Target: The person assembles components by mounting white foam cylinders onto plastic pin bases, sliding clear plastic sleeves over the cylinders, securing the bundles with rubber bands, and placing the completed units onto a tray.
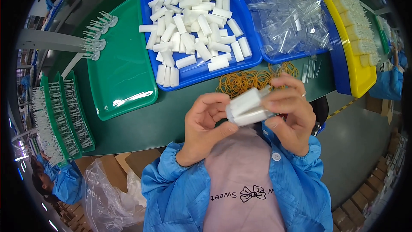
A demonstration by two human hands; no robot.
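Between my two hands, in front of my chest, is a small bundle of white, smooth, block-like pieces (246, 106) set side by side. A greyish, see-through edge shows at its left end. My left hand (205, 126) grips that end with thumb and curled fingers. My right hand (294, 111) closes on the other end, its fingers over the top and the thumb below. The fingers hide part of the right end. Just beyond the hands lies a loose heap of tan rubber bands (242, 81) on the green table (171, 114).
A blue tray (243, 21) holds many similar white pieces. Right of it, clear plastic pieces (289, 21) fill another blue tray. A yellow tray (364, 87) carries white bundles. At left are a green tray (122, 60) with several spiky clusters (95, 43), and stacked green trays (68, 116).
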